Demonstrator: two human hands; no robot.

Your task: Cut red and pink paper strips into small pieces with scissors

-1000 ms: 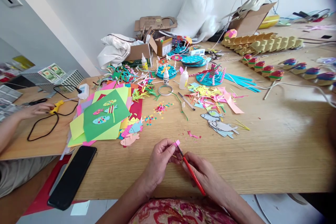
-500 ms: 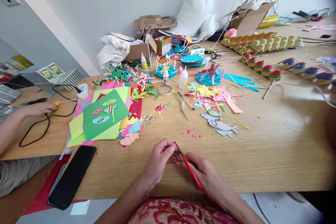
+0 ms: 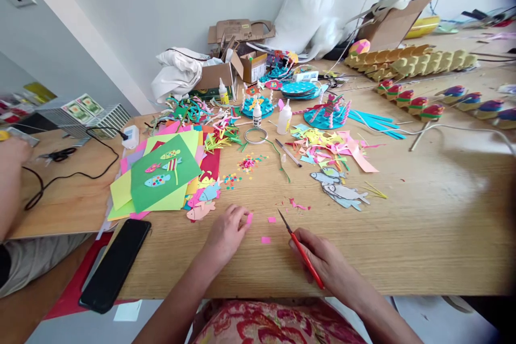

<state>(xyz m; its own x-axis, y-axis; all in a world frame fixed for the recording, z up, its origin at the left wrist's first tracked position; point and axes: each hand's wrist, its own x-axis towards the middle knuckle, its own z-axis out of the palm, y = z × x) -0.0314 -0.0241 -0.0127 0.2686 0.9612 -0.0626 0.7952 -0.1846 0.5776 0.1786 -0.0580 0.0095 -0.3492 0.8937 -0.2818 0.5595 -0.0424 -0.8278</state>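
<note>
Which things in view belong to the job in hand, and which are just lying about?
Apparently in use:
red-handled cutter, held in the right hand
small pink paper pieces, one at the left hand, others on the table

Seemingly just lying about:
black phone
egg cartons
grey fish cutouts
white cable

The wooden table (image 3: 411, 242) carries 2 pink paper squares (image 3: 265, 240) near its front edge, coloured sheets (image 3: 186, 167) toward its left edge, cardboard boxes (image 3: 215, 76) along its back edge, and egg cartons (image 3: 439, 63) farther right.
</note>
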